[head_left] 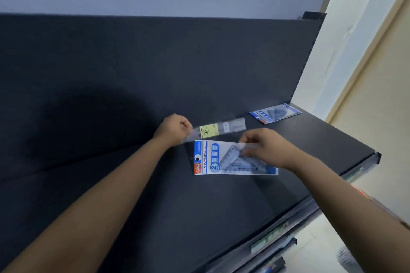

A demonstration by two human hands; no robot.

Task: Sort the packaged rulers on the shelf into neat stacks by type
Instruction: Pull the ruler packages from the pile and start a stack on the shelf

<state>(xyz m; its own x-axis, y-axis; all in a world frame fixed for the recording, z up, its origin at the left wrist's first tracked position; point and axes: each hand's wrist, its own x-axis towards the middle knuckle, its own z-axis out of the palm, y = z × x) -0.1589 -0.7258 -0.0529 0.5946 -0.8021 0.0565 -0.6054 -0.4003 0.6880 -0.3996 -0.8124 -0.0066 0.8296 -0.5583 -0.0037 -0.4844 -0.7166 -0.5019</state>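
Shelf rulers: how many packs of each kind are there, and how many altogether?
Blue set-square packs: 2, the near pack pinched by the right hand, and the far pack
Clear straight-ruler pack: 1, gripped by the left hand
Total: 3

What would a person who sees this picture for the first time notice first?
Two bare arms reach onto a dark shelf. The left hand grips one end of a clear straight-ruler pack with a yellow-green label, and the right hand pinches a blue-and-white set-square pack lying just in front of it. A second blue pack lies apart, at the shelf's far right.
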